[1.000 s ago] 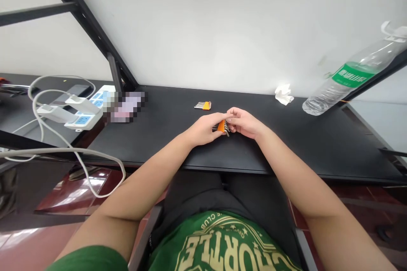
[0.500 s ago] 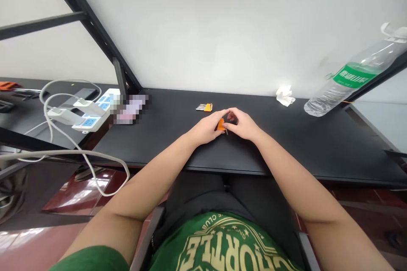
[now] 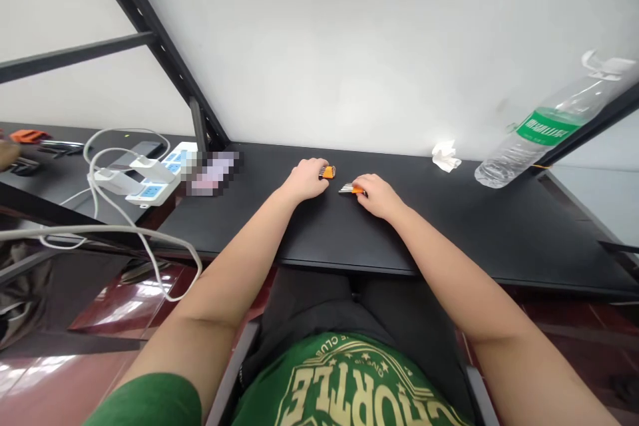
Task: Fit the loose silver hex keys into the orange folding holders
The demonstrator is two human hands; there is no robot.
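Observation:
Two small hex key sets in orange holders are at the middle of the black table. My left hand [image 3: 308, 180] is closed on the left hex key set [image 3: 328, 172], its fingers over the metal keys while the orange end sticks out to the right. Between the fingers of my right hand [image 3: 378, 196] is the right hex key set [image 3: 355, 189]. Its keys point left, low over or on the tabletop; I cannot tell which. A narrow gap separates the two sets.
A crumpled white tissue [image 3: 446, 156] and a large plastic bottle with a green label [image 3: 548, 126] stand toward the back right. On the left are a white power strip [image 3: 162, 180], looping white cables [image 3: 154, 233] and a black metal frame [image 3: 164, 56].
My hands have come apart. The left has moved left and back onto the set lying there; the right still has its set, now turned with the keys pointing left.

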